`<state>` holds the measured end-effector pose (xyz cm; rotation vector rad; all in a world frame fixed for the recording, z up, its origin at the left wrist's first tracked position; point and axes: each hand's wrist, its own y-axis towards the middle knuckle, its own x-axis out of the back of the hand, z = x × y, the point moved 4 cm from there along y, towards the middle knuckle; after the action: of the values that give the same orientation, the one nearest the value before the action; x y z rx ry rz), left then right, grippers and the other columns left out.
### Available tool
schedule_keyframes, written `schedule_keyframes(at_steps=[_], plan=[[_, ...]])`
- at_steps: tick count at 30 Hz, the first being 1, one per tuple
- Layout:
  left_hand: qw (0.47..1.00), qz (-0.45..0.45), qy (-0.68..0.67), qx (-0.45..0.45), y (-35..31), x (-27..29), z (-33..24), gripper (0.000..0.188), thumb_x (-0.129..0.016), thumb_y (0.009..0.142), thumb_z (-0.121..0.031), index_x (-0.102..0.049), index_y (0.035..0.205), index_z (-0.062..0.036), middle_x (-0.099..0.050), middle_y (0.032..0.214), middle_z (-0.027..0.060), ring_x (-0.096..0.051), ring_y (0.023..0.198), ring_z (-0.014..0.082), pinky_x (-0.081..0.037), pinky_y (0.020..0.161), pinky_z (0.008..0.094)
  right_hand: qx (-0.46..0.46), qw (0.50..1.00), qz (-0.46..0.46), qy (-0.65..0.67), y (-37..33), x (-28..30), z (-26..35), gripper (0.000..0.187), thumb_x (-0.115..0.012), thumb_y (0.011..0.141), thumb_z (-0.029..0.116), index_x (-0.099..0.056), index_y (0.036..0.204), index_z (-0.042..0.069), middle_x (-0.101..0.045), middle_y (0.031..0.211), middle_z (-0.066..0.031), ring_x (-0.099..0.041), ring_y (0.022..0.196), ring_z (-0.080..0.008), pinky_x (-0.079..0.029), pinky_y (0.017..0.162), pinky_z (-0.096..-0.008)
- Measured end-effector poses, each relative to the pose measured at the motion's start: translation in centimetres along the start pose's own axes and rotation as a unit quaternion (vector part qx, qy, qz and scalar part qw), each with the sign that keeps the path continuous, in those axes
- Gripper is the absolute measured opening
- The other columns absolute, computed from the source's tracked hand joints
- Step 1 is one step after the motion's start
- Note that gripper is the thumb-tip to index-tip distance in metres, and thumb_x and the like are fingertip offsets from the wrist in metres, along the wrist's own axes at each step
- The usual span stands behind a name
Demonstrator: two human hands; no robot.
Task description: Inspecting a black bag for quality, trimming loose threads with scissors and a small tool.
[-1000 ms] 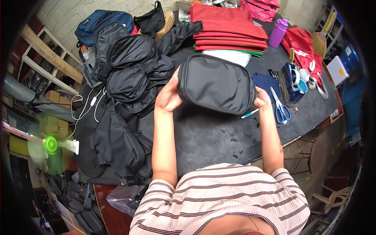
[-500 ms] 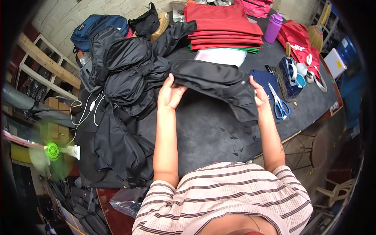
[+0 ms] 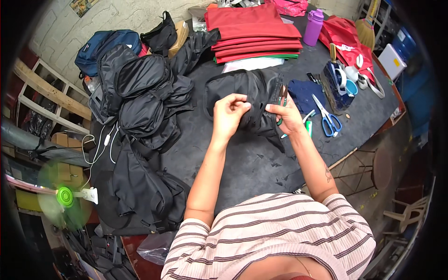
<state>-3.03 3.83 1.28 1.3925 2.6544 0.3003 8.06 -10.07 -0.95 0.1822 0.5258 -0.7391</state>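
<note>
The left hand pinches the black bag on the table. The right hand grips small green snips and the bag too.

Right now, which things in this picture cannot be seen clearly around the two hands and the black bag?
- Head view: the part of the black bag being worked on is covered by the left hand and right hand.
- The small green-handled tool in the right hand: its tip is too small to identify.
- The bag's underside lies against the dark table.
- The green fan blades are blurred.
</note>
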Motion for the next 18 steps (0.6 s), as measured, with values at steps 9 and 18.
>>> schedule_keyframes(at_steps=[9,18], plan=[[0.992,-0.023,-0.114,0.052,-1.5,-0.6,0.1,0.011,-0.068,0.079,-0.003,-0.060,0.087,0.0000,-0.056,0.074,-0.0035,-0.050,0.067,0.0021,-0.041,0.063,0.0160,0.097,0.994,0.039,-0.025,0.0,-0.3,0.7,0.076,-0.067,0.069,-0.004,-0.033,0.136,0.005,-0.049,0.123,-0.0080,-0.052,0.106,-0.0129,-0.045,0.083,-0.0231],[0.964,-0.104,0.215,-0.118,-2.1,-0.5,-2.8,0.021,-0.059,0.071,0.005,-0.039,0.071,-0.0021,-0.036,0.058,0.0039,-0.036,0.053,0.0097,-0.035,0.049,0.0255,0.259,0.931,-0.110,-0.234,-0.3,1.8,0.4,0.045,-0.071,0.060,-0.005,-0.055,0.101,0.002,-0.054,0.091,-0.0005,-0.050,0.082,-0.0101,-0.043,0.076,-0.0239]])
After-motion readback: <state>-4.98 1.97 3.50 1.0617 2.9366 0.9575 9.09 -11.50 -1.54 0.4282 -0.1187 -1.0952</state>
